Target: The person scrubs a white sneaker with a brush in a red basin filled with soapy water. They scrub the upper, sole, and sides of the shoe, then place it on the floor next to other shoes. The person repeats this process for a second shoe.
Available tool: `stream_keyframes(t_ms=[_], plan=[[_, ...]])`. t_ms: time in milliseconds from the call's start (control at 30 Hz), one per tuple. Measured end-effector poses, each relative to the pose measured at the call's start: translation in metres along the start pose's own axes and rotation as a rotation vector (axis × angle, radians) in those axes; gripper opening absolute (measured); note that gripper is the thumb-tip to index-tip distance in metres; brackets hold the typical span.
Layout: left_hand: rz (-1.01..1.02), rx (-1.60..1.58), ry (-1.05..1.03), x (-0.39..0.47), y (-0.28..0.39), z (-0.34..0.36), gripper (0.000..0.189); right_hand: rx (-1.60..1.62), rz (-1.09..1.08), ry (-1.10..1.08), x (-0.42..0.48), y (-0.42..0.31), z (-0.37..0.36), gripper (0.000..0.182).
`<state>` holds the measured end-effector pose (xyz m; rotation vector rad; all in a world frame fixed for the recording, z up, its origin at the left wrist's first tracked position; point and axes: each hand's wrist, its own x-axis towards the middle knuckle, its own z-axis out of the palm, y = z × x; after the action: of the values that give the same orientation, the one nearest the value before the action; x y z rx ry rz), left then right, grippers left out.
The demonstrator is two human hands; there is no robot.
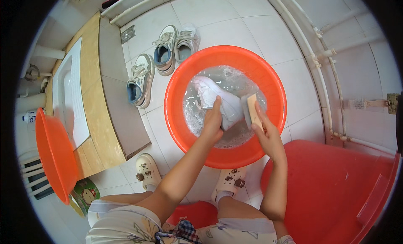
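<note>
Soapy grey water fills the bottom of an orange plastic basin (176, 118) on the floor in front of me. My left hand (213, 121) grips a white sneaker (217, 96) by its side, thumb on the upper, over the water. A scrubbing brush (253, 110) with a pale wooden back and grey bristles is in my right hand (267, 130). Its bristles are close to one end of the shoe; whether they touch it is hard to tell. Foam floats along the water's edge.
Several worn sneakers, among them one with a blue lining (140, 82), stand left of the basin near a floor drain (127, 34). A squat toilet (70, 96) on a raised step and a second orange basin (55, 156) are at left. A large red plastic object (318, 187) occupies the right; pipes (315, 60) run along the wall.
</note>
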<state>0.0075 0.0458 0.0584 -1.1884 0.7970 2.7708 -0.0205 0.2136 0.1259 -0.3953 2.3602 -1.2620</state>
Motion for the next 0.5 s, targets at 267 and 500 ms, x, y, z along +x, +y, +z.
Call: stream_keyframes(t_ms=[267, 500], plan=[[-0.102, -0.218, -0.016, 0.015, -0.025, 0.006, 0.046, -0.492, 0.107, -0.194, 0.013, -0.045, 0.028, 0.049], [-0.124, -0.144, 0.1, 0.007, -0.022, 0.003, 0.055, -0.355, 0.098, -0.182, -0.019, -0.013, 0.019, 0.048]])
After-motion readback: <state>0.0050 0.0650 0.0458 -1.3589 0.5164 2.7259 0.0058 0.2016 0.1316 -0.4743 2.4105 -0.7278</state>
